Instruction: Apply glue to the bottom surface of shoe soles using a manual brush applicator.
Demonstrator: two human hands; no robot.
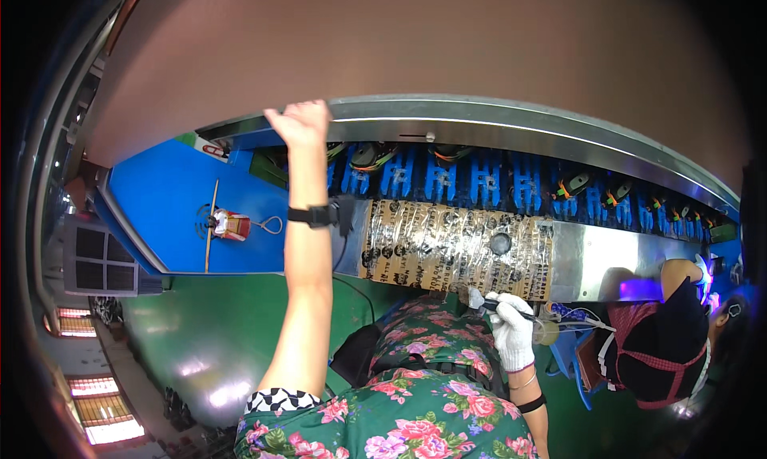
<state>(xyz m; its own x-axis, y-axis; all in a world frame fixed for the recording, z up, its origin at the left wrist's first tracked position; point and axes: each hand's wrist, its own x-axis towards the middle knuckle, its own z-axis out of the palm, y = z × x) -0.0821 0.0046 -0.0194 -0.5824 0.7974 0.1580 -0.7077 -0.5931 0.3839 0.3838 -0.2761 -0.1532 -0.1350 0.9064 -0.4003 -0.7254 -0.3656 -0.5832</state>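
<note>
Fingers (505,303) grip a small brush (479,301).

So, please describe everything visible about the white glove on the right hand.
The white glove covers the whole right hand to the wrist and looks like knitted fabric with a pink edge at the cuff. The hand is closed around a thin dark tool with a pale tip pointing left, near the lower edge of the tape-wrapped brown panel. It hangs above the flowered clothing. Thin bracelets and a black band sit below the cuff.
</note>
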